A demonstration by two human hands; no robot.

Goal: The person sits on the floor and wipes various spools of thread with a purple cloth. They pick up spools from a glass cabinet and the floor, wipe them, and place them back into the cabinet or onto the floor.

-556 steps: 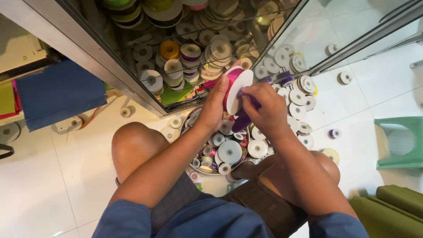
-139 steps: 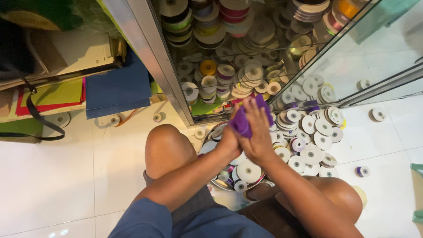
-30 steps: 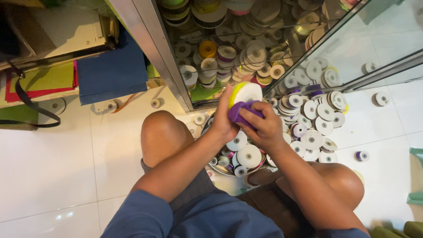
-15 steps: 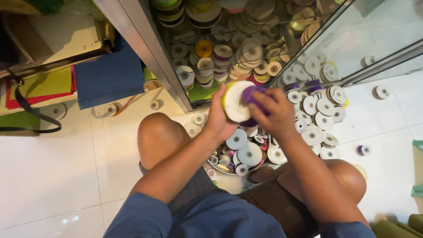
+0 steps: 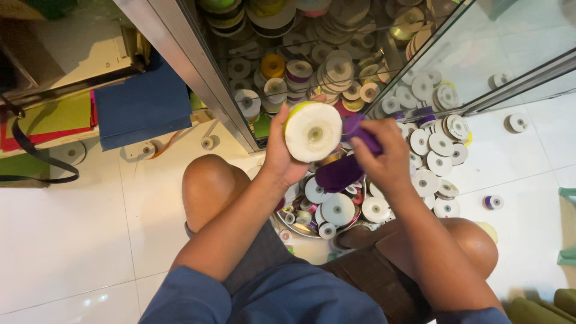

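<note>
Head view: left hand (image 5: 282,157) is clamped on a white ribbon spool (image 5: 312,132); right hand (image 5: 387,161) pinches its purple ribbon (image 5: 343,170) above the spool-filled bowl (image 5: 300,230).

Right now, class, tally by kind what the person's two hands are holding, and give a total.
ribbon spool, white-faced, in the left hand: 1
purple ribbon, loose length, in the right hand: 1
Total: 2

Light: bright, even indoor light is falling from above.
Glare: soft sheen is showing on the glossy white floor tiles (image 5: 90,240) — reflections are veiling the glass cabinet door (image 5: 510,42).
Focus: edges are bending slightly.
</note>
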